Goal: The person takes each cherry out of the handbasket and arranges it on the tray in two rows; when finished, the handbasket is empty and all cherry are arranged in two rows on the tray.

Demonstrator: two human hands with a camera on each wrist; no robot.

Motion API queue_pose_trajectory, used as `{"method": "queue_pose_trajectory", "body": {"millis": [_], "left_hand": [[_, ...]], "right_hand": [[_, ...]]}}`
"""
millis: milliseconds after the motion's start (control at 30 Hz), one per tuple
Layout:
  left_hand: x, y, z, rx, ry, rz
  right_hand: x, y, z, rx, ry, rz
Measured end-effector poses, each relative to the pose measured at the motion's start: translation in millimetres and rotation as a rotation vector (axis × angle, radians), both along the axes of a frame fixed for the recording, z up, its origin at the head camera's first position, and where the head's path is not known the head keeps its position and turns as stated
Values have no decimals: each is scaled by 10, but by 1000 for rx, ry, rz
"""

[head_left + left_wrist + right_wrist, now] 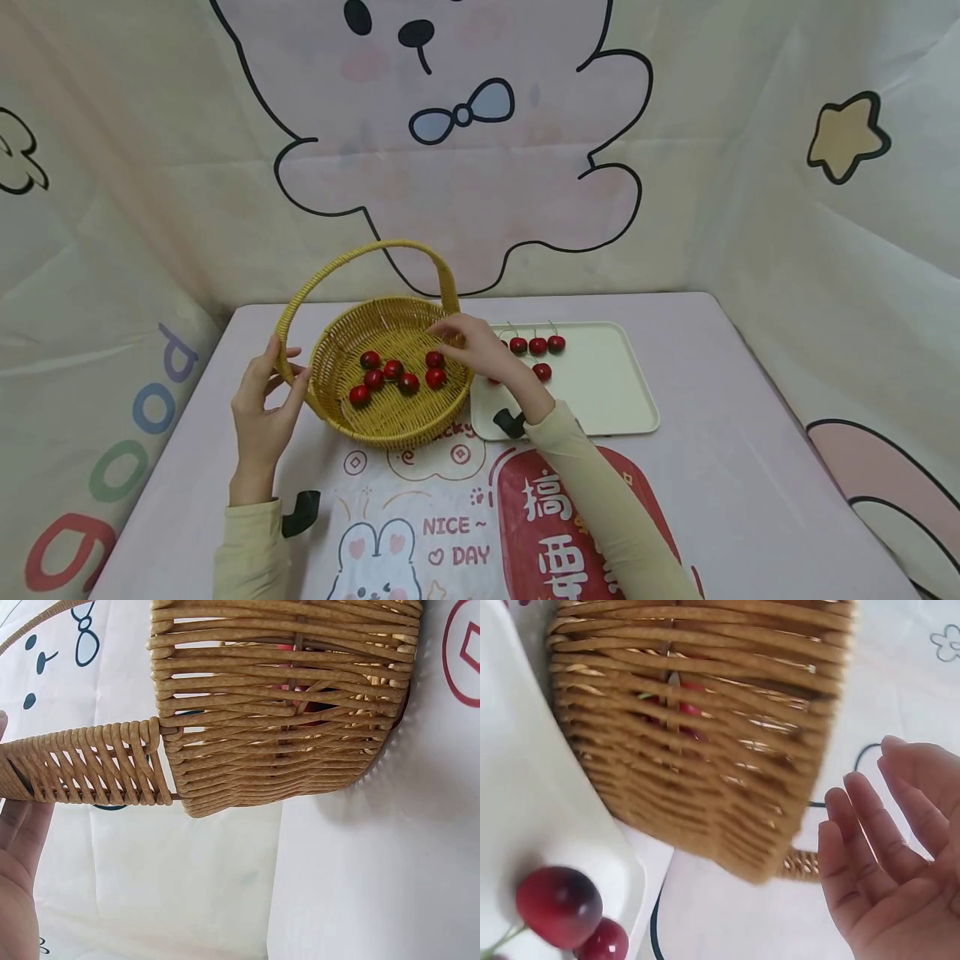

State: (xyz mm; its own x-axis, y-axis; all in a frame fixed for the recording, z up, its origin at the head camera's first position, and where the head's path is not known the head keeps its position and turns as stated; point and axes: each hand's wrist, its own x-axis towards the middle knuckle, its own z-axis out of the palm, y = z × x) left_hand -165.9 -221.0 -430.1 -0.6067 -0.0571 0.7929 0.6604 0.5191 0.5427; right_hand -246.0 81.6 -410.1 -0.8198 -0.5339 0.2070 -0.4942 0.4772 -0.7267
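A yellow wicker basket (397,423) with a tall arched handle (341,265) stands on the table, several dark red cherries (393,369) lying inside. At its left side my left hand (262,417) holds the foot of the handle between thumb and fingers; the left wrist view shows that hand (19,877) at the woven handle strip. My right hand (487,350) reaches over the basket's right rim. In the right wrist view its fingers (866,859) are loosely spread with nothing between them. Partly behind the right wrist, more cherries (537,346) lie on a cream tray (600,383).
The tray sits close against the basket's right side. Its cherries gather at the left, several in a row along the back edge, stems upward. A printed cloth (450,575) covers the table, and a cartoon-patterned curtain (525,192) hangs behind.
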Motion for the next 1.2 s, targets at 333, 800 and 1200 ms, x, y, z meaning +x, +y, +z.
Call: {"method": "queue_pose_trajectory", "body": {"millis": [333,800,1200], "left_hand": [[-17,4,-29,9,6,-4],[-37,-12,-64,19,7,2],[-32,-1,-46,7,15,-2]], "right_hand": [[-171,-334,-32,164,-50,67],[-188,-699,35,387,-60,138],[-225,-857,290,493,-91,178]]}}
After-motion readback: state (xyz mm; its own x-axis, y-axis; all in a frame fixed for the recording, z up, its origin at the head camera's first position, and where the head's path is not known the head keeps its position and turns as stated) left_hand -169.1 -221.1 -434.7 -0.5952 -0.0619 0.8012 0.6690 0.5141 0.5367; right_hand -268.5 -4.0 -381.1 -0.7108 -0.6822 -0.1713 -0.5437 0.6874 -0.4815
